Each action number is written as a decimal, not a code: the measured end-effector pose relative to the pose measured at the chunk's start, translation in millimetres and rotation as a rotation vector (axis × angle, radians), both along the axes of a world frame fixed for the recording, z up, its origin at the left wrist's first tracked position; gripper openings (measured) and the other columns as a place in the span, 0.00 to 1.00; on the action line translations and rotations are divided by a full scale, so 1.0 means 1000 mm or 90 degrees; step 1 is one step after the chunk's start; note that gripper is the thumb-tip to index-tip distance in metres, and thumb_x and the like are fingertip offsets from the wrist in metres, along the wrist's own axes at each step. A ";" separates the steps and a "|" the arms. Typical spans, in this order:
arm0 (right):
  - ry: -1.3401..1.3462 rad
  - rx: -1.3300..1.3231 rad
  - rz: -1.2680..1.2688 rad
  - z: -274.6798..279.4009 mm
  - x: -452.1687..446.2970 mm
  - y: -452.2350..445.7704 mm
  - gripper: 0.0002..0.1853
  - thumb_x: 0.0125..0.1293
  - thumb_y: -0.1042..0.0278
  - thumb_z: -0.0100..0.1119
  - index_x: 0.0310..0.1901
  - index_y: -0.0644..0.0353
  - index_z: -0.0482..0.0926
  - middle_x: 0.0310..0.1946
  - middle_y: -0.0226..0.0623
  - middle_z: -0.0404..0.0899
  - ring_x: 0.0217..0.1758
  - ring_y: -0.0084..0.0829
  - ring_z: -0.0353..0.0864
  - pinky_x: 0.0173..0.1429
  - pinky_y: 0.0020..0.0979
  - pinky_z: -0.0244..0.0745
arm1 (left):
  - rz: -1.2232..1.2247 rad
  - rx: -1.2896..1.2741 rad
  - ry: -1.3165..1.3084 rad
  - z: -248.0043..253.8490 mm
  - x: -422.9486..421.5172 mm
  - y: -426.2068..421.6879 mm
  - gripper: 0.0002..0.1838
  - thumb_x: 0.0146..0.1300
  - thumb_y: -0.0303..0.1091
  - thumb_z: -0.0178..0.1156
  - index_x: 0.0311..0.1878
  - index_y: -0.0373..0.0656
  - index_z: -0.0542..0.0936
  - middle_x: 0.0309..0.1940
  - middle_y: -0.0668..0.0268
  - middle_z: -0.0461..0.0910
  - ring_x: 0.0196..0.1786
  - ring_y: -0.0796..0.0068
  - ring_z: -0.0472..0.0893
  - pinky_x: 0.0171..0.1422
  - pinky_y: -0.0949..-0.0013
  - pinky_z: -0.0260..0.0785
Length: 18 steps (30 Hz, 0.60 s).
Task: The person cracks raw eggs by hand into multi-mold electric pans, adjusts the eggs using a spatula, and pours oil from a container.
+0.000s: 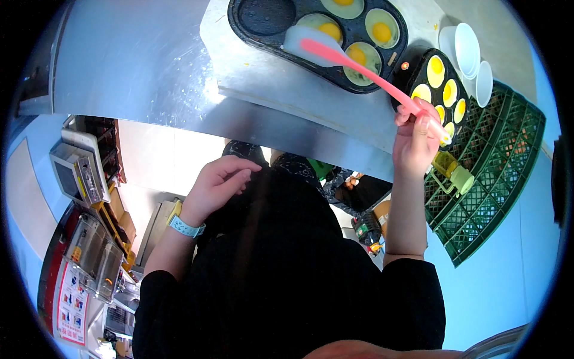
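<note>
My right hand [417, 142] is closed around the handle end of a pink spatula [382, 82] with a pale, translucent head. That head lies over the near edge of a black egg pan [263, 43], partly covering one well. Several round wells of this pan hold eggs [381, 32] with yellow yolks; the well at upper left is bare. Beyond my right hand is a smaller black pan [443, 64] with eggs in its wells. My left hand [220, 184], wearing a light blue watch on the wrist, hangs before my body with relaxed fingers and nothing in it.
The steel counter [149, 66] runs across the top. At right stand white bowls [467, 50], a green plastic crate [496, 161] and an oil bottle [454, 173] with a pale green cap. Machines [78, 170] and a clear-lidded case [92, 257] are at left.
</note>
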State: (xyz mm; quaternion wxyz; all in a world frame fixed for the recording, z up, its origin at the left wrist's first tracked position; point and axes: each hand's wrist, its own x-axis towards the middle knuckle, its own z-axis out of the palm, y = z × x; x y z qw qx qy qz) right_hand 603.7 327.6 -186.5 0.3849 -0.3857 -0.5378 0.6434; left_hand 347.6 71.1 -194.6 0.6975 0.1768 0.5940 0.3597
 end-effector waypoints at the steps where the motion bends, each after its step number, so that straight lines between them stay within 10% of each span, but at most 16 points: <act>1: -0.001 0.001 0.001 0.003 -0.002 -0.001 0.18 0.74 0.62 0.50 0.56 0.68 0.70 0.40 0.41 0.80 0.38 0.26 0.77 0.46 0.27 0.73 | 0.001 0.001 -0.001 0.001 -0.001 0.000 0.11 0.68 0.29 0.55 0.49 0.39 0.82 0.33 0.69 0.76 0.30 0.84 0.75 0.36 0.80 0.70; 18: -0.058 0.141 0.073 0.021 -0.020 -0.005 0.17 0.74 0.64 0.50 0.55 0.69 0.70 0.41 0.45 0.79 0.39 0.28 0.76 0.48 0.30 0.72 | -0.007 0.003 -0.009 0.004 -0.009 -0.003 0.11 0.69 0.28 0.53 0.49 0.38 0.81 0.34 0.69 0.76 0.32 0.84 0.75 0.36 0.80 0.72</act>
